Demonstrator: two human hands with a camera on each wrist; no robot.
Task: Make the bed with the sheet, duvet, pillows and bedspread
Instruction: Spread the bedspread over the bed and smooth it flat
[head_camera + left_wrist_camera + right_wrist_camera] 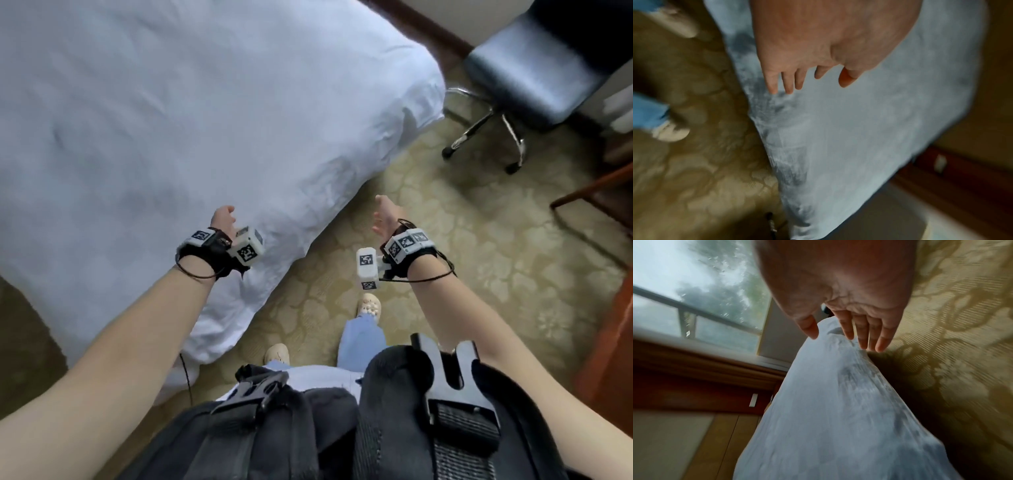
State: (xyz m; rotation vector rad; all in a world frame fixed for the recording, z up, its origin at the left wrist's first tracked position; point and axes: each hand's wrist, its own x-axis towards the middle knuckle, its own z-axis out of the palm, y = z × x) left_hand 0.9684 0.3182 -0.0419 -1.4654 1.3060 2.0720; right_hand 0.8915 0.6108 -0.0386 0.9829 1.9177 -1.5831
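A white duvet [171, 120] covers the bed and hangs over its near edge down to the carpet. My left hand [224, 217] hovers above the duvet's hanging edge, fingers spread and holding nothing; the left wrist view shows the same hand [807, 78] over the duvet [859, 129]. My right hand [383, 214] is raised over the carpet just right of the bed's edge, fingers straight and empty. In the right wrist view the right hand [849, 331] points along the duvet's side [828, 418]. No pillows or bedspread are in view.
A grey swivel chair [524, 78] on a chrome base stands past the bed's far corner. Dark wooden furniture [609, 342] lines the right side. Patterned beige carpet [445, 222] lies between bed and furniture, where my feet stand. A window [694, 296] is beyond the bed.
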